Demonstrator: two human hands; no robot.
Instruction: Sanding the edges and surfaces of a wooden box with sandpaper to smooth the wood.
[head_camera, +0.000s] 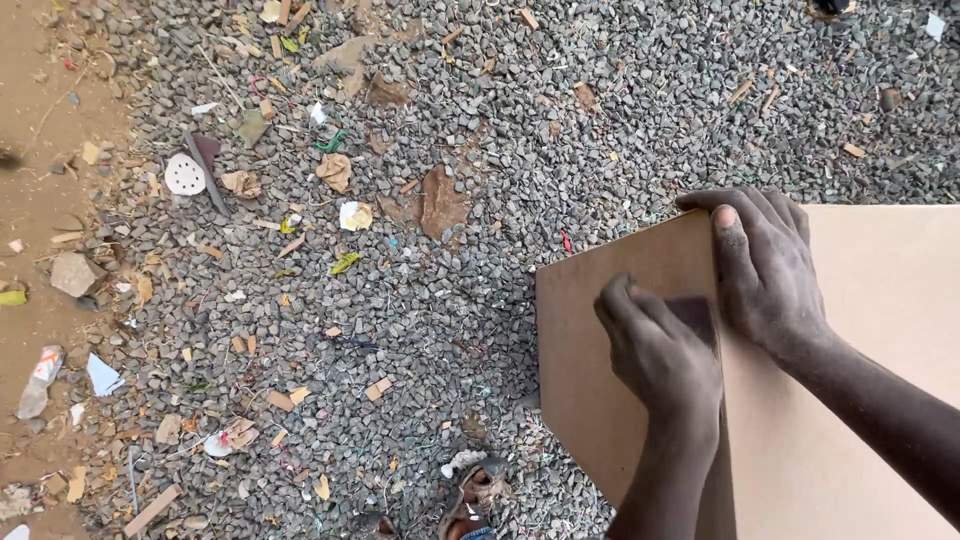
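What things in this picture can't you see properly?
- Dark pad, head view: mostly under the left hand, so its shape is unclear.
- Boards: cut off by the right and bottom edges.
- Right hand: its fingertips curl over the board's top edge, out of sight.
- Sandal: cut off at the bottom edge.
- Litter on the gravel: too small to tell.

A flat board (860, 400) fills the lower right, over gravel ground (480, 150). The left hand (660, 355) presses a sanding pad (695, 315) on the board's left part. The right hand (765, 265) rests just right of it, fingers over the far edge. A sandalled foot (475, 500) stands below left.
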